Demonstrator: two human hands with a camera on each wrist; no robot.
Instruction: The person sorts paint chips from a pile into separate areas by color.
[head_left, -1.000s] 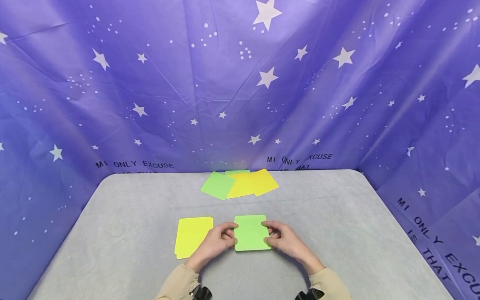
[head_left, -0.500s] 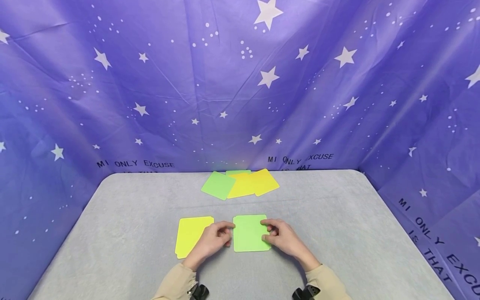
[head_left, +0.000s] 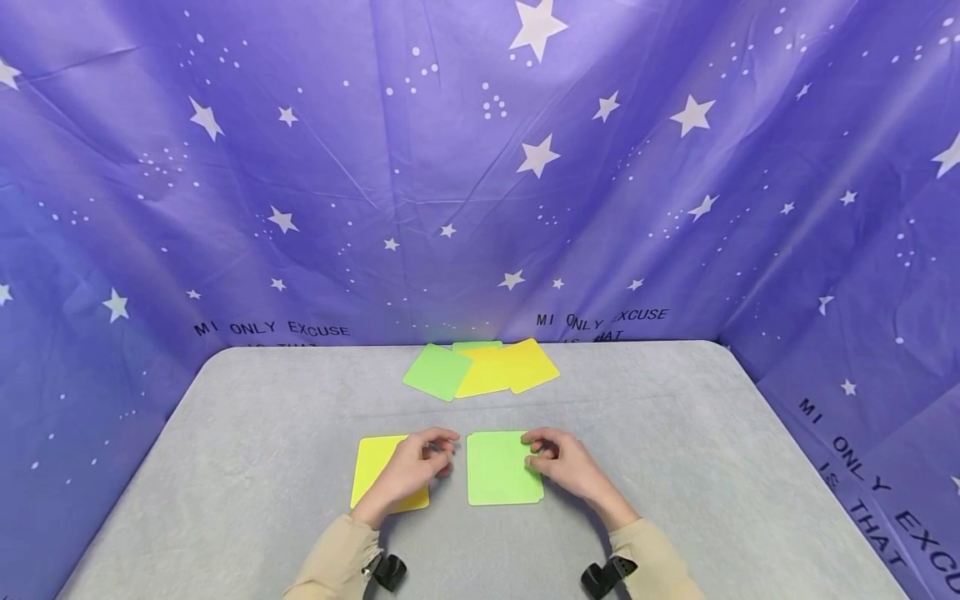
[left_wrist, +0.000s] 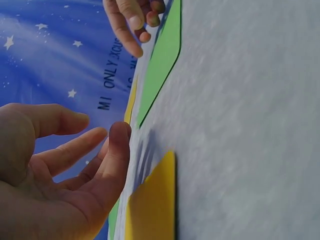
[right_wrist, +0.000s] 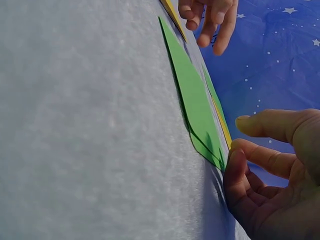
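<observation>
A small stack of square green cards lies flat near the middle of the table, its edges slightly out of line. Left of it are square yellow cards, partly covered from above by my left hand. In the left wrist view, that hand's loosely bent fingers hold nothing and hover above the yellow card. My right hand is at the right edge of the green stack, its fingertips overlapping that edge in the head view. Its thumb and index finger stand apart with nothing between them in the right wrist view.
Toward the table's far edge, several cards overlap: a green card, two yellow cards and a mostly covered green one. A purple star-printed curtain hangs behind the grey table.
Both hands held the green cards' sides at first. My left hand has let go and moved left over the yellow cards; my right has loosened its hold and stayed beside the green stack.
</observation>
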